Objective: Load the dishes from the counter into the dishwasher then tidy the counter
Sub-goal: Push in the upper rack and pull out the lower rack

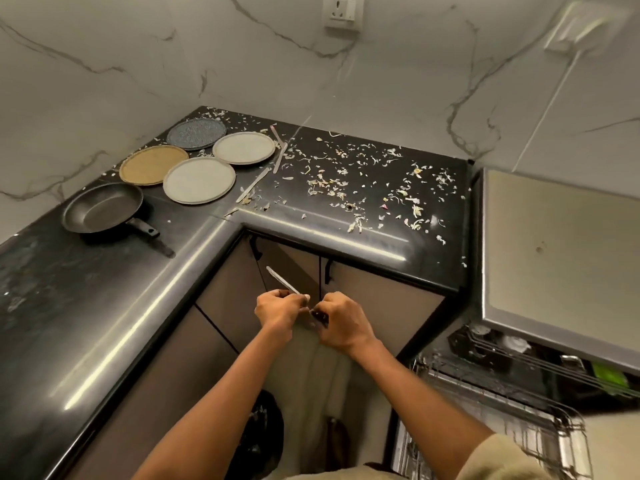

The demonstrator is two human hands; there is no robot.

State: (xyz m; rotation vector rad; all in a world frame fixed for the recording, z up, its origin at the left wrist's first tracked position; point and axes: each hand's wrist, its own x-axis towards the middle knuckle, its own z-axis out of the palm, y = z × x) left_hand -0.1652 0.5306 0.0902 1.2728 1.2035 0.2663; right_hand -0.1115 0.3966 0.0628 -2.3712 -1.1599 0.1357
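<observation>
Black counter (104,299), tan plate (153,165)

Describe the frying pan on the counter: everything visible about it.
The frying pan is round, shallow and dark, black or dark grey, with a dull coated-looking inside that appears empty. A short black handle juts from its rim toward the lower right, with a small hole near its end. It sits upright and flat on the left stretch of the black counter, near the marble-look wall. Just behind it lies the tan plate; whether the two touch cannot be told. Neither hand is near it.
</observation>
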